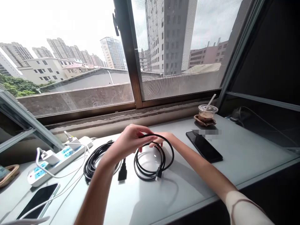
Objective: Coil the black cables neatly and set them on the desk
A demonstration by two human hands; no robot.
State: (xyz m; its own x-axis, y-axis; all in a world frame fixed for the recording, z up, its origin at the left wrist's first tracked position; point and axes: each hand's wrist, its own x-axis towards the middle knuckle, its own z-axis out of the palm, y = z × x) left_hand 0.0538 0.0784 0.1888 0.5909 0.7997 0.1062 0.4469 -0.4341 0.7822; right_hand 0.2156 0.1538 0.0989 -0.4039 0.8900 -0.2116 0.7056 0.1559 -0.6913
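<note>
A black cable (172,153) with a plug lies wound in loops on the white table in front of me. My left hand (132,137) is pinched on its upper strand, thumb and fingers together, lifting it a little above the coil. Behind that strand, my right hand (164,137) has its fingers curled at the far side of the loops; the cable partly hides them. One plug (159,172) with a pale tip rests at the coil's near right. A wide black plug (122,173) points toward me beside my left wrist; where its cord leads is hidden.
Left of my wrist lies a larger black cable coil (90,162). Farther left are a white power strip (56,164) with chargers and a phone (38,201) under white cords. Another phone (203,147) and an iced drink (206,114) in a carrier stand right, before the window.
</note>
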